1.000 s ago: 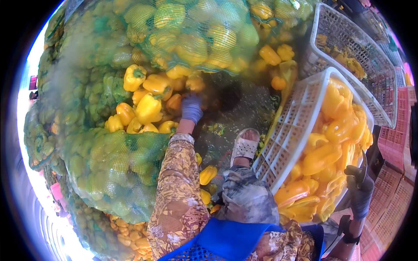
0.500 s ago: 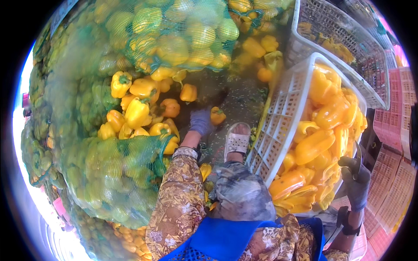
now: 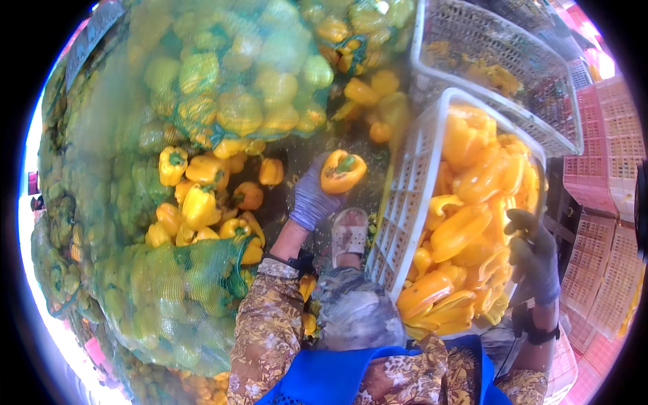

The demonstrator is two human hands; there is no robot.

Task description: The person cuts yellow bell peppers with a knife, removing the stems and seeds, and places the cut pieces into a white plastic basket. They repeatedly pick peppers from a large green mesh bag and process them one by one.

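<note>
Lifting clear of the loose pile where it reached a moment ago, the gloved left hand now grasps a yellow bell pepper beside the white crate, whose rim the gloved right hand grips.

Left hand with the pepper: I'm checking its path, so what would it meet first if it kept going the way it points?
The left hand, holding a yellow pepper, points up-picture toward the loose peppers beside the white crate. It would probably meet those first; depth is unclear.
</note>
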